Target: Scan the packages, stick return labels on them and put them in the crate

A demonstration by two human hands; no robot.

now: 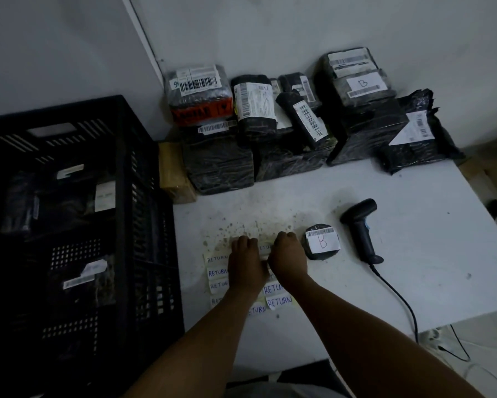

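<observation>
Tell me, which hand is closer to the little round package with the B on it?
Right. The right hand sits just beside the round package, on its left. The left hand is farther off, beyond the right hand, over the return labels.

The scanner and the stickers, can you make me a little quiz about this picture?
1. True or false: the scanner lies on the table, with no hand holding it.
2. Which letter is written on the small round package? A, B or C?
3. Fill in: both hands are on the stickers that say ____.

Key: 1 true. 2 B. 3 RETURN. The crate to the left already has packages in it.
</observation>
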